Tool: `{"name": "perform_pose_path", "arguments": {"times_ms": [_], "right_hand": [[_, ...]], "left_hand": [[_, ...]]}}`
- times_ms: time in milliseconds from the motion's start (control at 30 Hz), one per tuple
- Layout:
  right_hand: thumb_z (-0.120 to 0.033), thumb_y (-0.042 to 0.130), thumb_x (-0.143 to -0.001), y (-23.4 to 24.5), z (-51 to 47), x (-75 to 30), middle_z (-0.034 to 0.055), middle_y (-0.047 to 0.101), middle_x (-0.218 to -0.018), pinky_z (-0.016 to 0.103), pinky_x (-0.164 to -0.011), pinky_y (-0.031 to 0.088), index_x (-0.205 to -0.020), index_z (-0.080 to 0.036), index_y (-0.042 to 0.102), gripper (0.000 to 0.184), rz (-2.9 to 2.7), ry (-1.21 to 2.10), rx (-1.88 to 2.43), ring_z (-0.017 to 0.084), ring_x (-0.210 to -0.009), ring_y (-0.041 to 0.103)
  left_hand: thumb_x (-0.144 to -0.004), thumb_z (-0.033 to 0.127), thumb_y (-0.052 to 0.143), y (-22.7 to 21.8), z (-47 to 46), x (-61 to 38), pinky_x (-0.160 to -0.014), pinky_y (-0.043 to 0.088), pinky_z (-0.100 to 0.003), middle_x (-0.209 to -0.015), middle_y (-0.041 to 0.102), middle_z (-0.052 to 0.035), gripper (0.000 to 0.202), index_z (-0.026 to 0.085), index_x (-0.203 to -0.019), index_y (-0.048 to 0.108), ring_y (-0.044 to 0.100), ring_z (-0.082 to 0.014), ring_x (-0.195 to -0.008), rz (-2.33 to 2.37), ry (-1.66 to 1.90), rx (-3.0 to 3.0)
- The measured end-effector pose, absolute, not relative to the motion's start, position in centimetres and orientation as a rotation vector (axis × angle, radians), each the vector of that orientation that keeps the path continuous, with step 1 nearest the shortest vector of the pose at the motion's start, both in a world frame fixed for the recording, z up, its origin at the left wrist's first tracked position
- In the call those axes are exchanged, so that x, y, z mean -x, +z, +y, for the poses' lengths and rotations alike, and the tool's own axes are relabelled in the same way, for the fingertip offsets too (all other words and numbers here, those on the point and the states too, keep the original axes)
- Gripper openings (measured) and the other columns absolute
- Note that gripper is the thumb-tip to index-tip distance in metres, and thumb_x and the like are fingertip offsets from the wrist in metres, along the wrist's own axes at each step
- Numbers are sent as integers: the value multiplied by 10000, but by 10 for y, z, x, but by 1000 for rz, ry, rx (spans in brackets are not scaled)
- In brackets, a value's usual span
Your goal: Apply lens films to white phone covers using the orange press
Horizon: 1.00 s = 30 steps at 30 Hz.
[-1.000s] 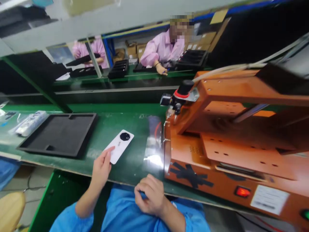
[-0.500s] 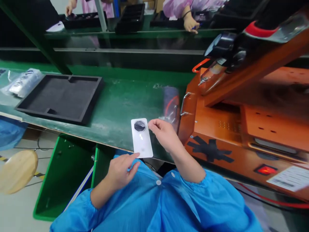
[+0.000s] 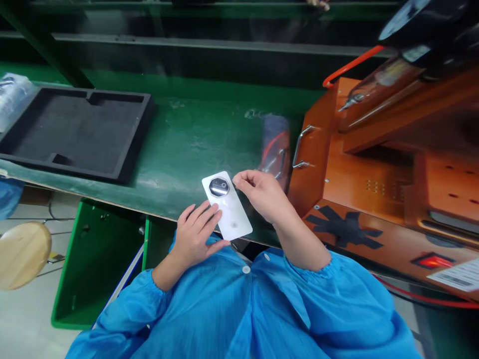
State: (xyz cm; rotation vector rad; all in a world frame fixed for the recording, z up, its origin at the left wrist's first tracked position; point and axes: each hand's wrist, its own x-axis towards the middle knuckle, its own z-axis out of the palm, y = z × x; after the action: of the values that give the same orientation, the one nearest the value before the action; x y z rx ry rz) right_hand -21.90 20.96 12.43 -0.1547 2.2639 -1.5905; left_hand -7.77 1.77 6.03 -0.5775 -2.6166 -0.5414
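A white phone (image 3: 232, 212), back side up, lies tilted at the bench's front edge, its round dark camera ring (image 3: 219, 186) at the far end. My left hand (image 3: 198, 232) holds it from the left, with the fingertips on its left edge and the thumb at its near end. Beside the phone's upper right edge, my right hand (image 3: 264, 194) is closed in a pinch. What lies between those fingertips, if anything, is too small to make out.
An orange machine (image 3: 318, 169) with a metal handle stands at the right. Close to it lies a dark roll in clear plastic (image 3: 275, 144). To the left is a black foam tray (image 3: 80, 132); a green bin (image 3: 97, 264) and a round wooden stool (image 3: 24, 254) are below the bench.
The phone has turned, its near end swinging right. My left hand has moved up along its left edge, fingers now over the edge. My right hand stays pinched by the upper right edge. The view has dipped.
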Motion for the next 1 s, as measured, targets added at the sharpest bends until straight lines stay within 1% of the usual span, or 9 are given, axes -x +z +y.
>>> {"name": "perform_pose_path", "arguments": {"times_ms": [233,367,467,567,633,733,800,900,1000], "right_hand": [[-512,565,-860,127,209,222,24,606,-719,307,-606,358,-798,-190,653,340,2342,-1519,192,162,-646,494],[-512,568,-870,124,211,224,25,603,-727,311,-628,373,-794,-194,638,334,2357,-1514,181,167,-668,497],[-474,558,-920,131,213,223,15,592,-727,305,-623,370,-816,-196,635,306,2324,-1502,258,163,-667,498],[-378,552,-974,147,214,216,24,626,-808,313,-661,402,-844,-204,628,230,2307,-1410,517,171,-718,544],[-290,555,-992,157,212,208,38,644,-884,330,-723,430,-855,-213,624,172,2382,-1293,740,192,-808,583],[-206,559,-1006,168,206,195,52,637,-926,352,-796,456,-896,-225,628,131,2492,-1145,1036,225,-912,596],[-196,555,-1019,170,203,188,61,637,-943,363,-826,476,-928,-227,634,125,2500,-1114,1162,236,-940,598],[-220,565,-1025,170,203,182,69,652,-995,373,-858,506,-1017,-226,656,92,2495,-1225,1155,235,-965,614],[-276,593,-1010,169,207,181,52,651,-972,336,-765,510,-1167,-227,677,185,2536,-1466,882,198,-831,600]], "left_hand": [[-968,656,662,56,18,79,-1248,322,-456,-1460,676,-118,727,198,-1524,562,607,-315,-1402,-2601,-585,558],[-975,635,664,60,18,78,-1235,340,-465,-1447,686,-123,692,202,-1508,576,604,-326,-1400,-2602,-623,574],[-1026,629,572,75,12,76,-1154,439,-463,-1398,692,-151,591,190,-1416,635,647,-309,-1318,-2532,-843,545],[-1064,444,581,100,4,79,-968,537,-389,-1194,682,-109,323,210,-1250,704,674,-233,-1105,-2433,-1010,222],[-1031,358,660,117,1,85,-912,527,-370,-1079,645,-70,229,222,-1206,719,638,-211,-1015,-2436,-903,65],[-994,427,723,133,0,97,-876,499,-378,-1035,634,-64,307,210,-1211,733,601,-215,-964,-2505,-754,110],[-1007,418,706,138,2,103,-826,477,-363,-955,644,-47,228,212,-1085,764,588,-203,-905,-2536,-780,159],[-1011,323,702,142,4,106,-791,474,-336,-845,655,-13,161,219,-901,759,595,-176,-834,-2544,-1035,116],[-962,297,741,143,2,105,-694,487,-289,-820,669,0,133,223,-856,771,609,-147,-749,-2475,-1455,-87]]}}
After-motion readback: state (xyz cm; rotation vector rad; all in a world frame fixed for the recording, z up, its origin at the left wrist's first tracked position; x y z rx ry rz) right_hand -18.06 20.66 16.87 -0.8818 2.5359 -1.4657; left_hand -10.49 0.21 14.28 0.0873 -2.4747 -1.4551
